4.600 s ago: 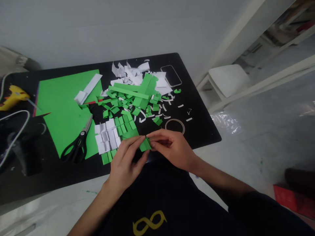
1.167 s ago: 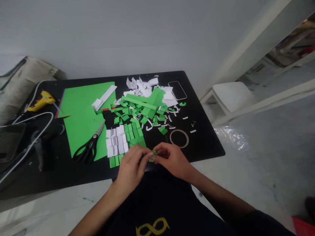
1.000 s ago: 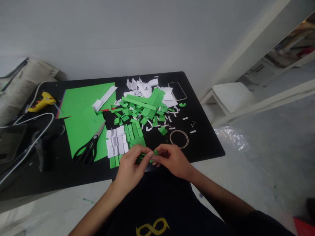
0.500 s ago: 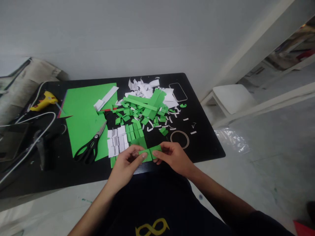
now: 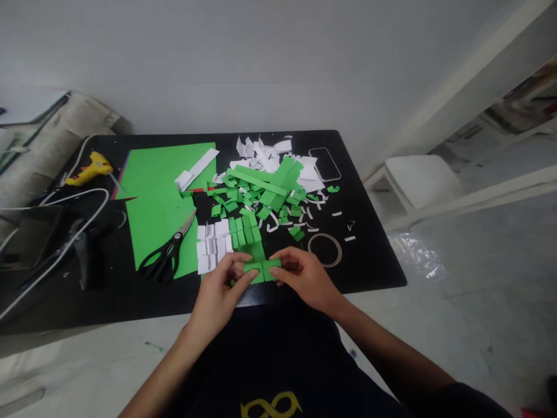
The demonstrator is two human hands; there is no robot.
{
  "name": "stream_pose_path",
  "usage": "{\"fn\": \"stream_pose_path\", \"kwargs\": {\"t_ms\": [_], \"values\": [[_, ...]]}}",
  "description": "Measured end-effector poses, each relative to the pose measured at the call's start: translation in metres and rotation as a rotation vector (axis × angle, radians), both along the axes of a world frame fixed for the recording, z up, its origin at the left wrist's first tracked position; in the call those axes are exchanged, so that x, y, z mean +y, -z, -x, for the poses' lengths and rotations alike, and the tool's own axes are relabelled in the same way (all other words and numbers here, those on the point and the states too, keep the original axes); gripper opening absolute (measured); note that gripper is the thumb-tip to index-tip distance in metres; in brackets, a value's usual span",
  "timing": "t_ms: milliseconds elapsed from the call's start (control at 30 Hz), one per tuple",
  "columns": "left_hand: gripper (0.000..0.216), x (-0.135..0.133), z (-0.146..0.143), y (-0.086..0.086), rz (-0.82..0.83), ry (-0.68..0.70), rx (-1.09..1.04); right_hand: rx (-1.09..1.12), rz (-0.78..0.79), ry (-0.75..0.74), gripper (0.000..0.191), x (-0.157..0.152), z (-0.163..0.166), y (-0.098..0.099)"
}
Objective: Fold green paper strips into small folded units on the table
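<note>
Between my two hands, close to the table's front edge, is a folded green paper piece [image 5: 263,271] with a crease or seam down its middle. My left hand [image 5: 226,278] pinches its left end, thumb on top. At its right end my right hand [image 5: 302,276] grips it the same way, with the fingers partly hidden behind. Just beyond lie rows of folded green paper tabs [image 5: 244,229] on a green sheet. To their left are rows of folded white paper tabs [image 5: 213,244].
Black-handled scissors [image 5: 167,255] lie on a large green sheet [image 5: 152,215]. A yellow glue gun [image 5: 91,169] with a white cable is at the left. Green and white paper scraps [image 5: 265,186] are heaped behind my hands. A tape-like ring [image 5: 324,250] lies at right.
The whole view has shifted slightly, so the table appears further right. Both hands keep hold of the green paper piece, which sits slightly nearer the tabbed sheet and looks tilted a little differently.
</note>
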State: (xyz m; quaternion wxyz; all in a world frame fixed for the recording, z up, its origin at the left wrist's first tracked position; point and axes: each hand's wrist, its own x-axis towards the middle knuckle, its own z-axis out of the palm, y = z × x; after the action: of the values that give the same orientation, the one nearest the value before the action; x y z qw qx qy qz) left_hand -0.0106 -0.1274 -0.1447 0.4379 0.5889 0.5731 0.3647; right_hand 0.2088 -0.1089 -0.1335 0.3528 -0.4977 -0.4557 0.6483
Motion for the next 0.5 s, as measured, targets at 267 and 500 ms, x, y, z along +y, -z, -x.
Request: {"fn": "stream_pose_path", "kwargs": {"t_ms": [267, 500], "values": [[0.018, 0.007, 0.024, -0.005, -0.26, -0.106, 0.164, -0.047, -0.108, 0.018, 0.028, 0.033, 0.018, 0.021], [0.011, 0.007, 0.04, -0.008, -0.341, -0.15, 0.301, -0.001, -0.086, -0.05, 0.029, 0.049, 0.025, 0.022]]}}
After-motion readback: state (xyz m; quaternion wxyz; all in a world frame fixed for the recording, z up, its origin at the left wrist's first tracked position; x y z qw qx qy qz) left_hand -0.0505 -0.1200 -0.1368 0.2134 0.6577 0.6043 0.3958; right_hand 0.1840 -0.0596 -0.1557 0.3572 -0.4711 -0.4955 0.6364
